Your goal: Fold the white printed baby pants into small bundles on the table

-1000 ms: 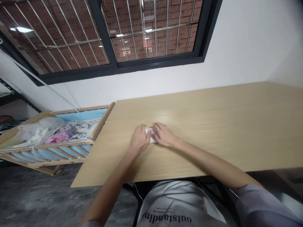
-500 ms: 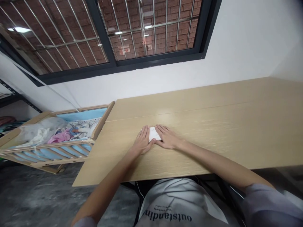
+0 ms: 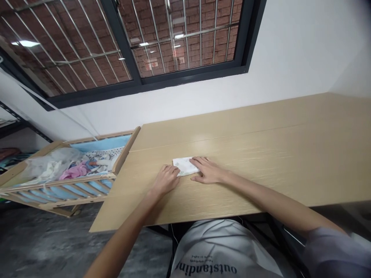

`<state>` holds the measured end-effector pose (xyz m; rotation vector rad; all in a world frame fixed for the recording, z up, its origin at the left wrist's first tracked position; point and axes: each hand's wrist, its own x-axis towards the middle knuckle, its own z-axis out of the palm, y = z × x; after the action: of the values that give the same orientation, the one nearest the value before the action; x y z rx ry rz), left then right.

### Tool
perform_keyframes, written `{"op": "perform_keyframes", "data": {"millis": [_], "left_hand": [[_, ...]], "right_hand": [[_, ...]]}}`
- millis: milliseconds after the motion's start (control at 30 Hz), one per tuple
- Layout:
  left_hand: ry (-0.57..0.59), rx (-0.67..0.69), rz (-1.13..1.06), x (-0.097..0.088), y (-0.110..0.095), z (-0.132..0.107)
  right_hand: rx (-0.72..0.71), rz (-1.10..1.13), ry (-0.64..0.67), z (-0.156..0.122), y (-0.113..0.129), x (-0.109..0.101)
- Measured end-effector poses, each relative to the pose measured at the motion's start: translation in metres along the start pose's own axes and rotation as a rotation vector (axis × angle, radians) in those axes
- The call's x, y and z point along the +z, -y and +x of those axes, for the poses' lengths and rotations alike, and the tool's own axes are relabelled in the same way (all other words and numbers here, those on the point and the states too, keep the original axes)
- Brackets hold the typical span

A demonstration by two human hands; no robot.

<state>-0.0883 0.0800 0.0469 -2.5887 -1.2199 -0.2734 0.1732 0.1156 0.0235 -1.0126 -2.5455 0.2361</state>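
Note:
A small white folded cloth (image 3: 184, 166) with a sparse dark print lies flat on the wooden table (image 3: 261, 162). At its lower left corner is my left hand (image 3: 168, 178), fingers curled and closed at the cloth's edge; the fingertips are partly hidden. My right hand (image 3: 209, 170) rests palm down over the cloth's right end, with fingers stretched out and the thumb on the tabletop. The cloth's right edge is covered by that hand.
To the left of the table stands a wooden crib (image 3: 124, 154) with a blue lining, holding a pink cloth (image 3: 74, 171), other crumpled cloths and a clear plastic bag (image 3: 53, 160). A barred window (image 3: 185, 73) is in the white wall behind the table.
My left hand has slid off the cloth to the lower left, and its fingers have gone from flat to curled. More of the cloth shows. My right hand has shifted slightly right.

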Motion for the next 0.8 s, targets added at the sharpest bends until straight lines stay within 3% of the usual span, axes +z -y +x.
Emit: {"op": "perform_keyframes", "data": {"millis": [167, 333, 433, 533, 633, 800], "left_hand": [[-0.060, -0.073, 0.034, 0.003, 0.000, 0.018], [-0.190, -0.265, 0.011, -0.030, -0.006, 0.028], [-0.234, -0.435, -0.232, -0.056, -0.010, 0.022], [-0.203, -0.600, -0.552, -0.067, -0.018, 0.008], [-0.162, -0.707, -0.740, -0.057, -0.030, -0.004], [-0.041, -0.740, -0.687, -0.025, -0.049, -0.012]], "right_hand": [[0.090, 0.031, -0.091, 0.007, 0.003, 0.001], [0.198, 0.315, -0.093, 0.027, -0.008, -0.024], [0.190, 0.613, -0.107, 0.043, -0.014, -0.050], [0.203, 0.848, -0.034, 0.060, -0.017, -0.070], [0.283, 0.903, 0.110, 0.073, -0.020, -0.069], [0.326, 0.882, 0.231, 0.092, -0.031, -0.031]]}}
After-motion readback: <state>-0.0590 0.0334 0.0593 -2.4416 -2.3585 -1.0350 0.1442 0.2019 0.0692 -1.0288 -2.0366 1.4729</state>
